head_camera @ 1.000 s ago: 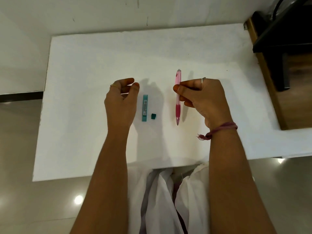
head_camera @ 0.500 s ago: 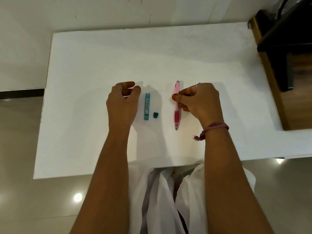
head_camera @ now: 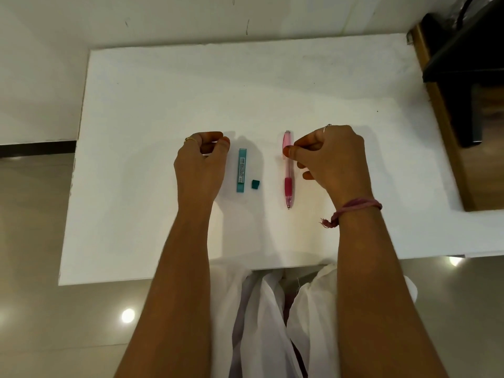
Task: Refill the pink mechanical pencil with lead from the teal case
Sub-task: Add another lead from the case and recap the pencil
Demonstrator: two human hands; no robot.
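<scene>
Pink pencil flat on table, right hand pinching its top; left hand loosely curled, empty, beside teal case.

Pink mechanical pencil is lying flat on the tabletop, tip toward the person. Teal case lies parallel, well to its left, uncapped, with its little teal cap just beside it.

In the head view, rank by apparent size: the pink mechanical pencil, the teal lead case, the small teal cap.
1. Pink mechanical pencil, longest.
2. Teal lead case, clearly shorter though wider.
3. Small teal cap, by far the smallest.
All three lie on the white table at similar distance, so the order holds.
</scene>
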